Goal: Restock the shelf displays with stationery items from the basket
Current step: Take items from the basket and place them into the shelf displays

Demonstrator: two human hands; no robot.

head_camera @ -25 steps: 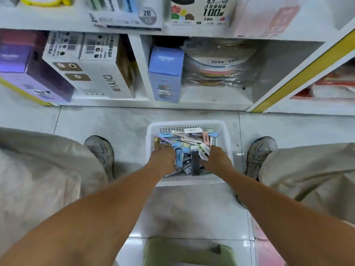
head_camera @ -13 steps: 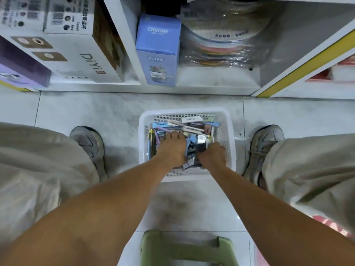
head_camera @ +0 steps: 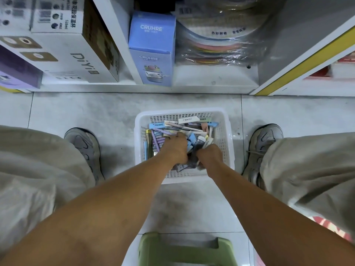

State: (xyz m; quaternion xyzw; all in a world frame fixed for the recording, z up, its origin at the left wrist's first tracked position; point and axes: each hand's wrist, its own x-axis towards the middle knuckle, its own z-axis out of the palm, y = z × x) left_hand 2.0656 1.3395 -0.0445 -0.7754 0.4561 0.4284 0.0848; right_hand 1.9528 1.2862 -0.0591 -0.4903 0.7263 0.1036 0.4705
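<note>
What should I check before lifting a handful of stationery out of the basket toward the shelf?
1. Both hands in the basket: ok, left hand and right hand are down among the stationery items.
2. Firm grip on items: cannot tell, fingers are buried in the pile.
3. Basket steady on the floor: ok, flat between both shoes.
4. Free space on the bottom shelf: ok, bare patch right of the blue box.
5. Lift path clear: ok, nothing above the basket.

arms (head_camera: 107, 208): bare, no sleeves | trousers (head_camera: 34, 166): loose beige | shoes (head_camera: 86, 148): grey trainers
</note>
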